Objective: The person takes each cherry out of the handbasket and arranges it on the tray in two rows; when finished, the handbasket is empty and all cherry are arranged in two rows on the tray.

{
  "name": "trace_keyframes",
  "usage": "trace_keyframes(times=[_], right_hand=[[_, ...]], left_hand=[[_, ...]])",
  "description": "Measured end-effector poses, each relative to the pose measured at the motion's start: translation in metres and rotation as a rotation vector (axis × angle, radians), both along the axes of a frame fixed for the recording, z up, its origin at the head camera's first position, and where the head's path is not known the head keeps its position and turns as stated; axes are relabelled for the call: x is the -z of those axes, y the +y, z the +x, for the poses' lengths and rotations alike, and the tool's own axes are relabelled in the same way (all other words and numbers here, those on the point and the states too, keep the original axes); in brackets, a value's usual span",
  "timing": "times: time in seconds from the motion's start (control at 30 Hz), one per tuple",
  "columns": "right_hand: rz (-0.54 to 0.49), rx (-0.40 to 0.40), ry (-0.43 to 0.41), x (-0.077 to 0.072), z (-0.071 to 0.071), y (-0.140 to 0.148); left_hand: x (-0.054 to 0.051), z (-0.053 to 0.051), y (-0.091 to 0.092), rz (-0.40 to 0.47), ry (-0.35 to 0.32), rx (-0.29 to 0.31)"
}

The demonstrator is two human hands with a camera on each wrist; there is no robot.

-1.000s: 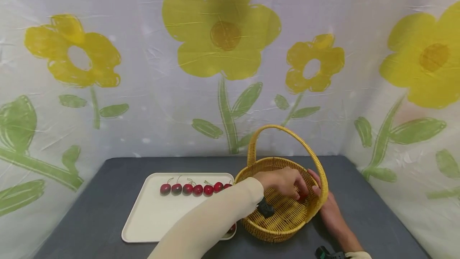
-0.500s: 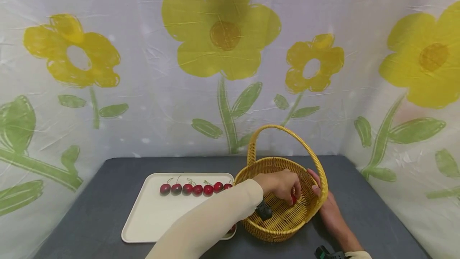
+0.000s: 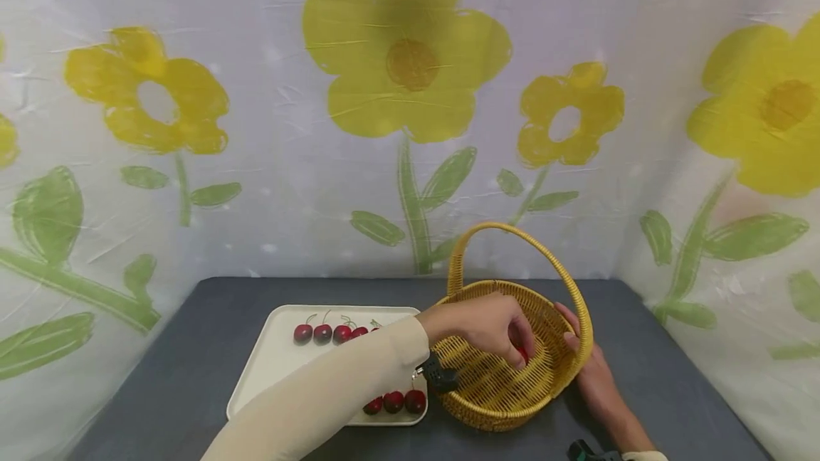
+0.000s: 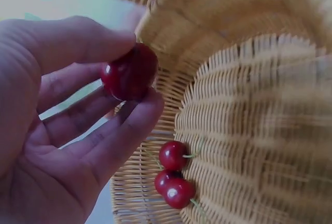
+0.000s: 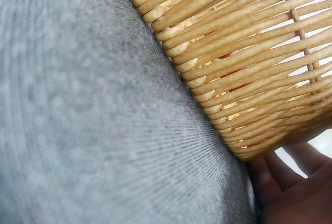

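Note:
Inside a yellow wicker basket (image 3: 493, 415), my left hand (image 3: 490, 326) pinches a dark red cherry (image 4: 130, 72) between thumb and fingertips. Below that hand, three more cherries (image 4: 176, 193) lie together against the basket wall in the left wrist view; thin green stems show on some. My right hand (image 3: 592, 375) holds the basket at its right side, thumb at the rim. Only part of the right hand's fingers (image 5: 290, 172) shows beneath the woven wall in the right wrist view.
Left of the basket lies a white tray (image 3: 269, 368). A row of cherries (image 3: 322, 334) runs along its back, and others (image 3: 393, 402) sit at its front right corner, partly behind my left sleeve. The basket's tall handle (image 3: 532, 237) arches above. A dark grey tabletop (image 3: 211, 319) lies underneath.
My left hand has moved left within the basket with the cherry between its fingers. Its forearm has shifted left, uncovering cherries at the tray's front corner. The right hand stays on the basket.

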State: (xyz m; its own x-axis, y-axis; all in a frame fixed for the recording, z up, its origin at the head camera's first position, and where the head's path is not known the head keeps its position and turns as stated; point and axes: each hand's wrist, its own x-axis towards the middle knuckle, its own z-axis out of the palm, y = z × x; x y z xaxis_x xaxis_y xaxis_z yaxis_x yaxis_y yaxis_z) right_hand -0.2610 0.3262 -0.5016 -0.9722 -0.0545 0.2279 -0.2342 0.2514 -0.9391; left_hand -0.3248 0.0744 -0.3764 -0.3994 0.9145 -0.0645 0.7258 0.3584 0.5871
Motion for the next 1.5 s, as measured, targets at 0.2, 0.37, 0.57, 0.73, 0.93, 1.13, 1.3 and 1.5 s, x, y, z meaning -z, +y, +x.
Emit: trace_keyframes(times=[0.2,0.37,0.57,0.73,0.93,1.13,1.3,1.5], right_hand=[[-0.008,0.011,-0.014,-0.001,0.0,0.0],[-0.022,0.002,0.002,0.0,0.0,0.001],[-0.04,-0.02,0.009,0.0,0.001,0.003],[-0.032,-0.01,0.005,0.0,0.0,0.003],[-0.032,-0.014,-0.016,0.0,0.001,0.002],[-0.051,-0.033,-0.016,0.0,0.0,0.002],[-0.064,-0.047,-0.013,0.0,0.0,0.003],[-0.055,-0.044,-0.025,0.0,0.0,0.002]], left_hand=[[-0.006,0.019,-0.048,0.115,-0.123,-0.02],[-0.009,0.034,-0.098,0.257,-0.253,-0.113],[-0.01,0.052,-0.157,0.365,-0.318,-0.246],[-0.004,0.07,-0.199,0.402,-0.324,-0.358],[0.014,0.095,-0.242,0.432,-0.234,-0.468],[0.039,0.113,-0.276,0.5,-0.167,-0.572],[0.057,0.119,-0.29,0.531,-0.266,-0.633],[0.079,0.123,-0.288,0.511,-0.285,-0.646]])
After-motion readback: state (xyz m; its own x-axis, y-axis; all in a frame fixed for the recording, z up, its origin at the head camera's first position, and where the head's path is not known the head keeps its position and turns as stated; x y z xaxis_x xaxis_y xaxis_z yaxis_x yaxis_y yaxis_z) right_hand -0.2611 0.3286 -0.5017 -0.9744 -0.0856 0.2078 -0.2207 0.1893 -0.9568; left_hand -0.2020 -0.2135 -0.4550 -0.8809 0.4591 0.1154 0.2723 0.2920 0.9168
